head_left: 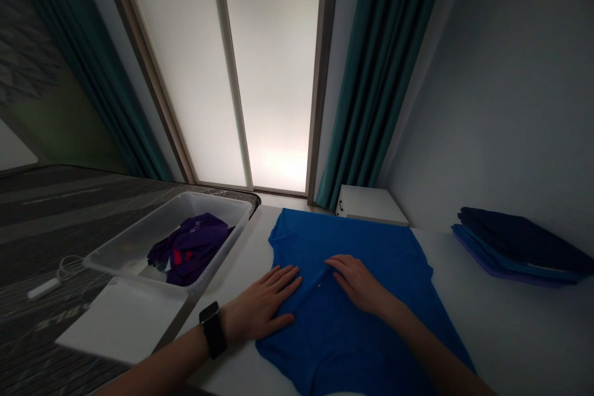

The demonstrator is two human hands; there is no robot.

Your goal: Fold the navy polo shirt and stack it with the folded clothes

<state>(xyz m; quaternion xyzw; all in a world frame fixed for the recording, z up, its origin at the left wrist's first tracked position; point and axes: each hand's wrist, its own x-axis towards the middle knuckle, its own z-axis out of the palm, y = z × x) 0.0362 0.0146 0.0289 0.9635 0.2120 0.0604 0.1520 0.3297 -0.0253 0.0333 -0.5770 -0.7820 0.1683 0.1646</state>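
A blue T-shirt [371, 241] lies spread out on a white table, its neckline toward me at the bottom edge. My left hand [260, 306], with a black watch [213, 329] on the wrist, rests flat on the shirt's left side, fingers spread. On the middle of the shirt lies my right hand [359, 284], palm down, fingers loosely bent and the thumb apart from them. Between the hands a raised crease runs slantwise through the fabric, up to the right fingertips. A small light mark shows beside it.
Folded dark blue, blue and purple garments [520, 244] are stacked at the table's right. On the left, a translucent plastic bin [116, 241] holds purple clothing [199, 244]. A white cabinet [371, 204] stands beyond the table, near teal curtains [385, 74] and a frosted sliding door [273, 86].
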